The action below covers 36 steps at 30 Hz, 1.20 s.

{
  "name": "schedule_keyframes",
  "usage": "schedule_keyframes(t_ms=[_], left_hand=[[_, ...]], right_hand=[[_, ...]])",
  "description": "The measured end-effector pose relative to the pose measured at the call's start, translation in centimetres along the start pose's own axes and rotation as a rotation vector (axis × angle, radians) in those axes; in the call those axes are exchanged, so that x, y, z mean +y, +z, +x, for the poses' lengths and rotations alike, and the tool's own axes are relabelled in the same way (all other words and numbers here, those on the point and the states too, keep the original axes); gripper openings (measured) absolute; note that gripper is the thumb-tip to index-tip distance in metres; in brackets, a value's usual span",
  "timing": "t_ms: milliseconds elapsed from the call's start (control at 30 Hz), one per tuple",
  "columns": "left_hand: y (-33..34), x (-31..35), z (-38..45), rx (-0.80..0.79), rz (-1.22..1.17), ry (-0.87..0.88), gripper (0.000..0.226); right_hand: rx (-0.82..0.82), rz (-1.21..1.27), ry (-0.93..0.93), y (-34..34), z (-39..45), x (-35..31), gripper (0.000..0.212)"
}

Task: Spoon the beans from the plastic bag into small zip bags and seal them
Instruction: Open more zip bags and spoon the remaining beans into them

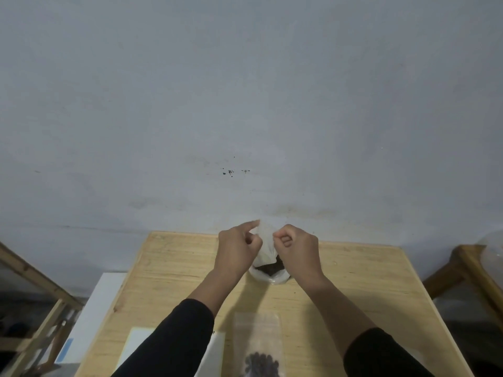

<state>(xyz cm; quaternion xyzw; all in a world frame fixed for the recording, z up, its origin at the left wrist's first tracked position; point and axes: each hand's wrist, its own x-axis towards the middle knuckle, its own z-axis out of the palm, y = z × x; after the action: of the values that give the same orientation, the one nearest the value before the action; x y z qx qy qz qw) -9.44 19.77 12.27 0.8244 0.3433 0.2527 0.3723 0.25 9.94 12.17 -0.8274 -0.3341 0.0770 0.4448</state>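
Beans (268, 268) lie dark inside one plastic bag (269, 277), which stands at the far middle of the table (353, 281), against the wall (245, 104). Left to right: a wooden frame (40, 303) and a white slab (92, 317) stand off the table's left edge; one white sheet (133, 346) lies at the near left of the table, partly under the left sleeve. The left hand (236, 247) pinches the bag's loose upper film (265, 242) between thumb and forefinger, the other fingers curled. The film rises between the two hands, directly above the beans. The right hand (298, 247) grips the same film from the other side, fingers (285, 242) curled tight around it. Both hands sit equally near the bag, one on each flank, so the mouth lies between them, and pulling apart would presumably open it. One small zip bag (258, 344) lies flat near the front edge, between the forearms, its long axis running away from the person; a cluster of beans shows at its near end. Whether its strip is sealed cannot be told. No spoon is visible. A second wooden frame (462, 270) stands off to the right.
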Motion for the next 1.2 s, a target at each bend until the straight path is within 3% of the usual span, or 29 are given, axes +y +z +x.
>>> schedule_keyframes(t_ms=[167, 300, 433, 633, 900, 1033, 1100, 1200], left_hand=[[-0.3, -0.6, -0.1, -0.073, -0.158, 0.094, 0.053], [-0.8, -1.8, -0.9, -0.239, -0.138, 0.228, 0.096], [-1.0, -2.6, -0.9, -0.292, -0.041, 0.208, 0.126], [-0.7, -3.2, -1.0, -0.070, 0.008, 0.321, 0.100], [-0.6, -4.4, -1.1, -0.025, -0.019, 0.345, 0.083], [-0.2, -5.7, -1.1, 0.022, -0.011, 0.322, 0.086], [-0.3, -6.3, -1.0, 0.065, 0.017, 0.297, 0.092], [-0.3, -7.0, -1.2, 0.110, 0.076, 0.266, 0.096]], right_hand=[[-0.031, -0.026, -0.130, 0.0, -0.1, -0.7, 0.023], [-0.093, -0.026, -0.179, 0.3, -0.7, -1.7, 0.027], [-0.166, -0.064, -0.207, 0.3, -0.9, -2.6, 0.028], [-0.220, -0.097, -0.217, 1.5, -0.8, -2.1, 0.030], [-0.211, -0.176, -0.122, 1.6, -0.7, -1.4, 0.036], [-0.215, 0.205, -0.060, 0.4, -0.8, -0.2, 0.024], [-0.144, 0.351, 0.020, -0.2, -0.6, 2.0, 0.021], [0.075, 0.210, 0.237, -0.6, -0.9, 7.0, 0.020]])
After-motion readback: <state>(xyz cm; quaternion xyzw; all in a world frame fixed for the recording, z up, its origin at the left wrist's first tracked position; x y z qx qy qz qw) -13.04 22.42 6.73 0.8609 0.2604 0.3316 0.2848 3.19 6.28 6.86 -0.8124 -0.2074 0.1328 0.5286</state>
